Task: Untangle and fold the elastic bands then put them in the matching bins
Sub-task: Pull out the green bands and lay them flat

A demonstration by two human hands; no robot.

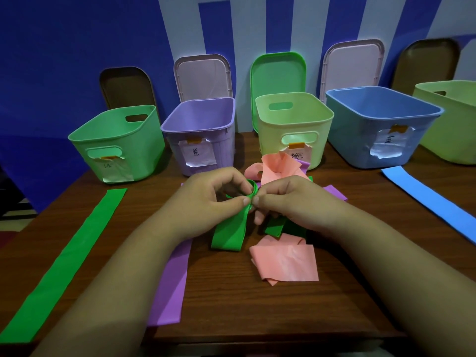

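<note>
A tangle of elastic bands lies mid-table: a green band [229, 234], a pink band [286, 264] and a purple band [171, 284] knotted together. My left hand [206, 199] and my right hand [291, 199] meet above the tangle, and each pinches the green band at its knot between thumb and fingers. A loop of the green band hangs down from the pinch toward me. More pink band [279, 167] bunches up just behind my hands.
A flat green band [64, 264] lies along the left of the table, a flat blue band [427, 202] on the right. Behind stand a green bin [118, 150], purple bin [201, 130], yellow bin [293, 124], blue bin [381, 124] and another pale bin [453, 119], lids leaning on the wall.
</note>
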